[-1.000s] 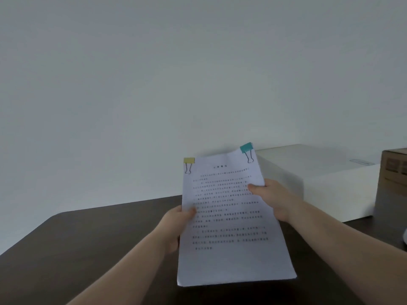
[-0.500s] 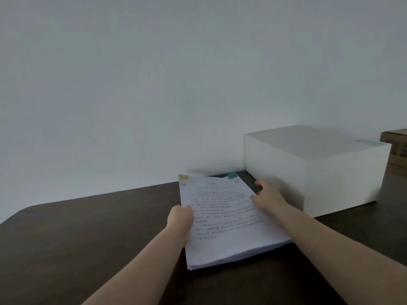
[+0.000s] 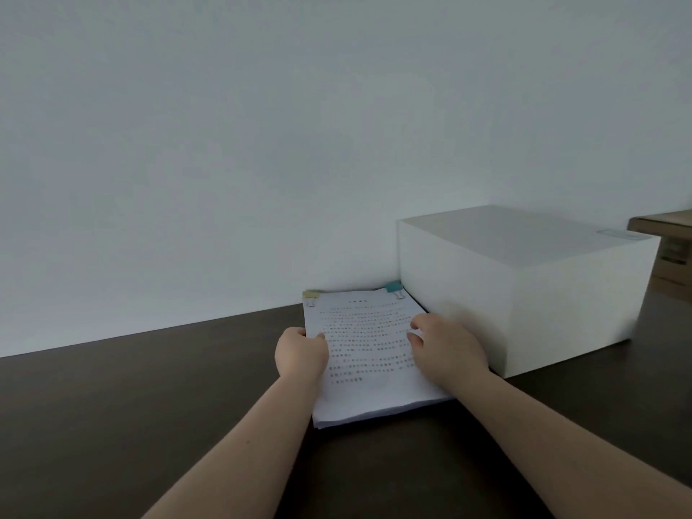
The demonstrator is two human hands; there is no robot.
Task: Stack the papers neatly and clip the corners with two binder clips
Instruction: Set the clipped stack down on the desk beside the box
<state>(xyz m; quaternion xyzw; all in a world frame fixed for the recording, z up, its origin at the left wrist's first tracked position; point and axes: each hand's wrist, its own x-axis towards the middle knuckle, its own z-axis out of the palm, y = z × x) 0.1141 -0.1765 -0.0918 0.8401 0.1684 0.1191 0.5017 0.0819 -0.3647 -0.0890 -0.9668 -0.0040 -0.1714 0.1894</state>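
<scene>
A stack of printed white papers (image 3: 369, 354) lies flat on the dark table (image 3: 149, 398), its far edge toward the wall. A yellow binder clip (image 3: 310, 295) grips the far left corner and a teal binder clip (image 3: 394, 287) grips the far right corner. My left hand (image 3: 301, 354) holds the stack's left edge, thumb on top. On the right edge my right hand (image 3: 445, 344) rests with fingers curled over the top sheet.
A white box (image 3: 524, 290) stands just right of the papers, nearly touching the teal clip. A brown cardboard box (image 3: 670, 249) sits behind it at the far right. A pale wall (image 3: 262, 144) runs along the table's back edge.
The clipped stack was held upright in the air, then came down flat onto the table beside the white box. Both hands stayed on its side edges.
</scene>
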